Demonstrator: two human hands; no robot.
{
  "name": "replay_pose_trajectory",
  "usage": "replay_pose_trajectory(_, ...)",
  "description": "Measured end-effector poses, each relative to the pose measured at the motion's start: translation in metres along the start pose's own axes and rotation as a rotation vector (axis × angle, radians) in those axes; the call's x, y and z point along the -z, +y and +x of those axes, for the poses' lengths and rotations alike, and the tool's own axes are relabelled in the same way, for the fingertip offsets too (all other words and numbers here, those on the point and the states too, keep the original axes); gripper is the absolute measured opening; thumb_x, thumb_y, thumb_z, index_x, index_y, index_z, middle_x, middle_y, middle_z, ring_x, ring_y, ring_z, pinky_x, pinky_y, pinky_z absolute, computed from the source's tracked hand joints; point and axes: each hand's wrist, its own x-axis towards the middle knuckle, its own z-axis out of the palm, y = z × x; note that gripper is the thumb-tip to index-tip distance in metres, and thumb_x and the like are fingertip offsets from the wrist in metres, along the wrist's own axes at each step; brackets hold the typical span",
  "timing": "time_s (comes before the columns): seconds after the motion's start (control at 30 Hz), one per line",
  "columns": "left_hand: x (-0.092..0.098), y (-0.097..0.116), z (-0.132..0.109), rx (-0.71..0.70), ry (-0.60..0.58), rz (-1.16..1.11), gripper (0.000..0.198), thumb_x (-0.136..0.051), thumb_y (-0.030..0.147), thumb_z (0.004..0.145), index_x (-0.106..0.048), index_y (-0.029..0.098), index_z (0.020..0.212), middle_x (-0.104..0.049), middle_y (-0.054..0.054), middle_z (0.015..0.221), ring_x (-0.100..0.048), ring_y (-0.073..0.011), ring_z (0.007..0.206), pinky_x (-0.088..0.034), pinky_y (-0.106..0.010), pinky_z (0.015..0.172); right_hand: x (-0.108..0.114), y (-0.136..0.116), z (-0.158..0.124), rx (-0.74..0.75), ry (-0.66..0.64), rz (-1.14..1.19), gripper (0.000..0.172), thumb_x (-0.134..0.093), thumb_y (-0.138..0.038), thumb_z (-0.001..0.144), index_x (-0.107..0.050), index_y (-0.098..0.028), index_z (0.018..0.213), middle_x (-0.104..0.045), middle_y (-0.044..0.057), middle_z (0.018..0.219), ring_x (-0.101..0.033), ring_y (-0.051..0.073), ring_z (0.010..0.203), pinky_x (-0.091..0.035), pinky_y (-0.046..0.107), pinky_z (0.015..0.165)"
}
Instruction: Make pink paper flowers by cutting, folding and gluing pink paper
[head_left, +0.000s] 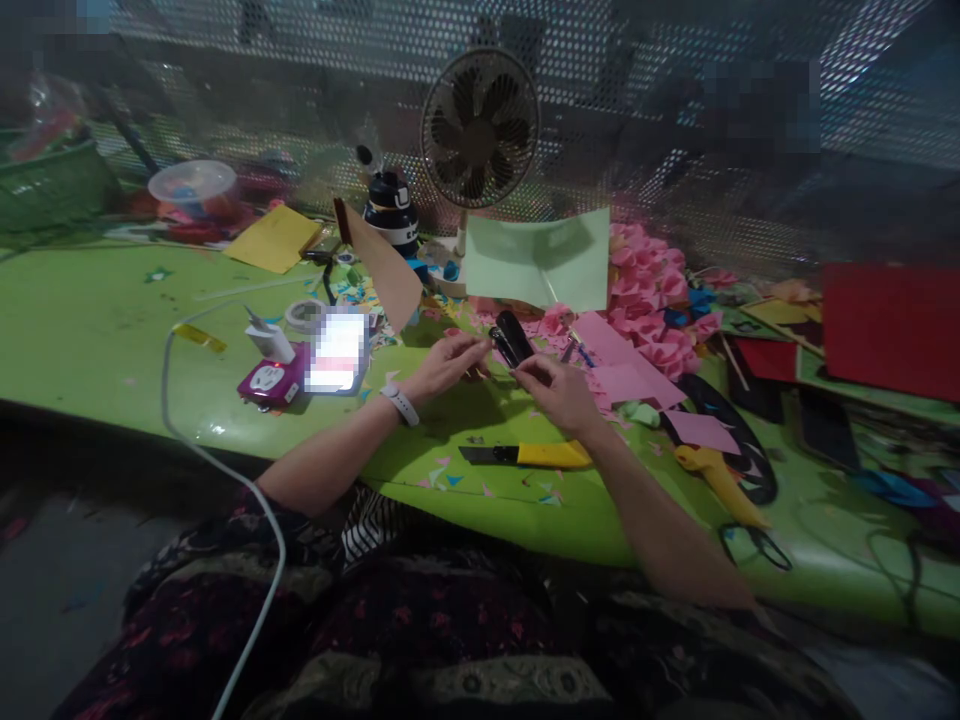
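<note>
My left hand [444, 362] and my right hand [556, 388] meet over the green table [97, 330], both closed around a black stapler [513, 338] held between them. The left fingertips pinch its near end, and the right hand's fingers grip it from the right side. A white band sits on my left wrist. Just below my right hand lies a yellow utility knife [541, 455] on the table. Pink paper sheets [619, 365] lie right of the stapler.
A small fan [480, 128] stands at the back, with a pale green sheet [538, 260], pink paper flowers [649, 285] and a dark bottle [390, 212] nearby. A purple power strip [271, 382] with white cable, tape roll [304, 315], red card [889, 325] and yellow glue gun [716, 478] surround me.
</note>
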Motion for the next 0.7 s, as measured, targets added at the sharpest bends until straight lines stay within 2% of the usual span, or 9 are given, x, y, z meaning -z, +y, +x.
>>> replay_pose_trajectory(0.1,-0.0006,-0.0001,-0.0009,-0.082,-0.101,0.132,0.041,-0.064,0.048,0.088,-0.068,0.012,0.109,-0.071,-0.006,0.082,-0.066,-0.0130,0.072,-0.051,-0.023,0.066,0.0000,-0.0022,-0.0002,-0.002,-0.105,-0.036,0.014,-0.057,-0.031,0.088,-0.067,-0.020,0.084,-0.071,0.005,0.078,-0.062,0.019,0.068,-0.044,0.030,0.061)
replay_pose_trajectory(0.23,0.0000,-0.0035,-0.0001,-0.147,-0.235,0.266,0.030,-0.063,0.040,0.089,-0.072,0.012,0.089,-0.069,-0.006,0.080,-0.063,-0.0122,0.071,-0.049,-0.024,0.066,-0.0005,-0.0021,0.0002,0.016,-0.161,-0.039,0.017,-0.057,-0.032,0.088,-0.068,-0.020,0.083,-0.071,0.004,0.076,-0.061,0.018,0.066,-0.042,0.028,0.060)
replay_pose_trajectory(0.27,0.0003,-0.0033,-0.0002,-0.147,-0.243,0.267,0.029,-0.062,0.039,0.090,-0.071,0.012,0.090,-0.070,-0.007,0.083,-0.064,-0.0129,0.073,-0.049,-0.024,0.068,-0.0004,-0.0013,0.0004,0.022,-0.168,-0.044,0.017,-0.057,-0.032,0.088,-0.068,-0.020,0.084,-0.071,0.004,0.076,-0.061,0.018,0.066,-0.042,0.028,0.061)
replay_pose_trajectory(0.37,0.0008,-0.0002,-0.0013,-0.144,-0.242,0.219,0.033,-0.062,0.037,0.090,-0.068,0.014,0.113,-0.072,-0.009,0.098,-0.067,-0.0153,0.085,-0.051,-0.027,0.076,-0.0005,0.0022,0.0008,0.035,-0.201,-0.069,0.017,-0.056,-0.029,0.087,-0.070,-0.019,0.087,-0.072,0.004,0.079,-0.061,0.017,0.067,-0.041,0.027,0.061)
replay_pose_trajectory(0.43,0.0009,0.0014,-0.0017,-0.160,-0.261,0.228,0.035,-0.063,0.036,0.090,-0.066,0.016,0.119,-0.072,-0.009,0.099,-0.066,-0.0155,0.087,-0.051,-0.027,0.077,-0.0012,0.0035,0.0004,0.036,-0.215,-0.088,0.016,-0.056,-0.028,0.086,-0.069,-0.019,0.087,-0.072,0.004,0.079,-0.062,0.017,0.068,-0.040,0.027,0.061)
replay_pose_trajectory(0.57,0.0010,-0.0020,0.0003,-0.187,-0.290,0.318,0.022,-0.060,0.031,0.091,-0.072,0.014,0.100,-0.071,-0.007,0.088,-0.063,-0.0131,0.077,-0.048,-0.024,0.070,-0.0021,0.0000,-0.0011,0.042,-0.216,-0.105,0.015,-0.057,-0.030,0.088,-0.067,-0.019,0.085,-0.071,0.004,0.078,-0.060,0.017,0.068,-0.039,0.027,0.062)
replay_pose_trajectory(0.7,0.0026,-0.0073,0.0027,-0.147,-0.227,0.333,0.022,-0.060,0.031,0.090,-0.072,0.013,0.089,-0.069,-0.005,0.078,-0.061,-0.0118,0.069,-0.046,-0.023,0.064,-0.0022,-0.0031,-0.0013,0.054,-0.206,-0.107,0.017,-0.056,-0.032,0.090,-0.065,-0.019,0.082,-0.069,0.004,0.075,-0.059,0.017,0.067,-0.039,0.027,0.062)
